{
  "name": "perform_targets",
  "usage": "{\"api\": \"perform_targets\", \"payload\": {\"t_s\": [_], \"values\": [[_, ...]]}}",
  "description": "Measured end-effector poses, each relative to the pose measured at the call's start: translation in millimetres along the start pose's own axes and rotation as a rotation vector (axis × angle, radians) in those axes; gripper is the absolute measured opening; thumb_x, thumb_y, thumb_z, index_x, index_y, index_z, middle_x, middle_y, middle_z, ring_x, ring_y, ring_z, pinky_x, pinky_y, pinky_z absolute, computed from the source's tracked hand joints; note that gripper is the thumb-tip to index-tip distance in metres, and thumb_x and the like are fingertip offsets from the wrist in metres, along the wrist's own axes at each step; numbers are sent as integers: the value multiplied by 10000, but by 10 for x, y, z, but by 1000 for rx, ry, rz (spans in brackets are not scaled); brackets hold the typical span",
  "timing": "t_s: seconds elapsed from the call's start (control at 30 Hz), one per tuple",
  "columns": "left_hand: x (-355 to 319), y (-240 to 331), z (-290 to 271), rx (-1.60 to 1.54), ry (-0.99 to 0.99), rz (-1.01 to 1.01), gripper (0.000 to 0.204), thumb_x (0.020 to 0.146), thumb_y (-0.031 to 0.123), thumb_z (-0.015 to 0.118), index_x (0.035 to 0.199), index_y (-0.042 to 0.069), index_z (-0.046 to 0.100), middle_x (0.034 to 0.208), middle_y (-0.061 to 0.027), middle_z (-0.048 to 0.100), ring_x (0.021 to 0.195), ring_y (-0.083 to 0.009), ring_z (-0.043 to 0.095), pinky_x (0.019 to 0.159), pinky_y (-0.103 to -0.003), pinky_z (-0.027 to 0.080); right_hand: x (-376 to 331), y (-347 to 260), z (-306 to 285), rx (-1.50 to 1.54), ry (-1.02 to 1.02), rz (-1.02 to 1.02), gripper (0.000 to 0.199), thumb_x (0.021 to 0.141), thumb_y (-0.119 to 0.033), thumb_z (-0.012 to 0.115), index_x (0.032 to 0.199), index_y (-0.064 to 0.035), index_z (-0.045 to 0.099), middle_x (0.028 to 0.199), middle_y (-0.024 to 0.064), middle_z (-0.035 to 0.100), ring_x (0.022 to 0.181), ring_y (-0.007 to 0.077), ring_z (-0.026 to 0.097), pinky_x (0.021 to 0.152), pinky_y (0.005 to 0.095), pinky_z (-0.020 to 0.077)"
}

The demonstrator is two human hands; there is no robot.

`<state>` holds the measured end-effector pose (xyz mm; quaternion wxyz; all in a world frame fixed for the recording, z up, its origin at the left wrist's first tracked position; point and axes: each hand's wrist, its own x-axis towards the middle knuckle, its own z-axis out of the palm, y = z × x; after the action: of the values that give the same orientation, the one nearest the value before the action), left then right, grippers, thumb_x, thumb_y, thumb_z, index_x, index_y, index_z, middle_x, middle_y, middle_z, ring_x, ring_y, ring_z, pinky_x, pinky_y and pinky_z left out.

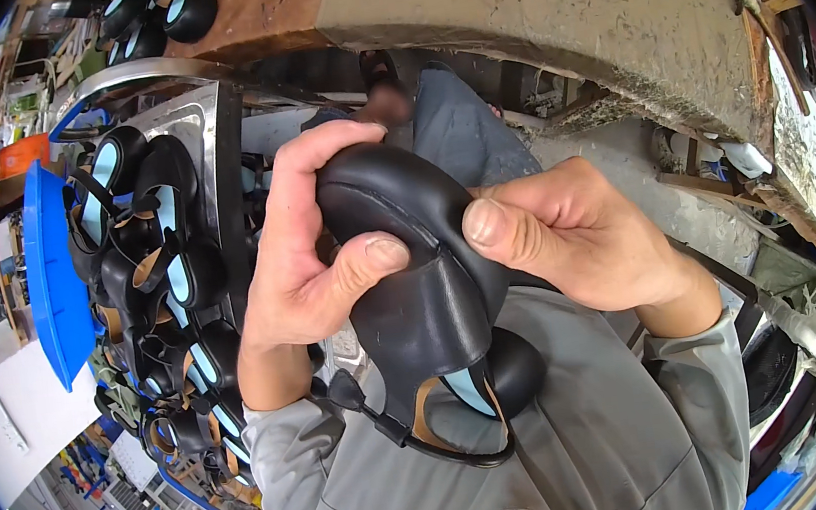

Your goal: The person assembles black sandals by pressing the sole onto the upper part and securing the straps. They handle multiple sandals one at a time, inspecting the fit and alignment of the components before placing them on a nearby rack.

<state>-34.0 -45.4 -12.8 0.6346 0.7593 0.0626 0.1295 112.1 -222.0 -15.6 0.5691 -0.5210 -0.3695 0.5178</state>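
A black closed-toe shoe (424, 304) with an ankle strap is held up in front of my grey shirt, its rounded toe pointing away from me. My left hand (315, 235) wraps the left side of the toe, with the thumb pressed on the seam across the upper. On the other side my right hand (567, 237) grips the shoe's edge, thumb on top and the fingers' undersides hidden. The tan lining and light blue insole (469, 389) show in the opening near the heel. A buckle (346, 391) hangs from the loose strap.
At left stands a metal-framed rack (227, 124) loaded with several similar black shoes (178, 271), beside a blue plastic tray (56, 275). A worn workbench (520, 0) runs along the far side, with more shoes (189, 13) at its left end. My legs (474, 127) show below.
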Motion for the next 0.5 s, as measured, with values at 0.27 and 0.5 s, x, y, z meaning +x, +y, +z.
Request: {"api": "perform_targets", "payload": {"t_s": [0.27,0.5], "values": [[101,79,113,-31,4,-83,605,759,180,792,1207,19,420,1050,-68,525,938,-124,523,837,-264,423,8,-44,74,-233,202,-162,360,969,-296,542,782,0,621,531,-54,460,490,49,424,431,271,338],[113,-24,104,-136,14,-22,556,789,148,753,1216,6,428,1037,-59,538,931,-120,533,841,-259,425,-17,224,114,188,118,-229,389,973,-263,529,1250,11,533,818,66,624,737,84,575,653,255,472]]}}
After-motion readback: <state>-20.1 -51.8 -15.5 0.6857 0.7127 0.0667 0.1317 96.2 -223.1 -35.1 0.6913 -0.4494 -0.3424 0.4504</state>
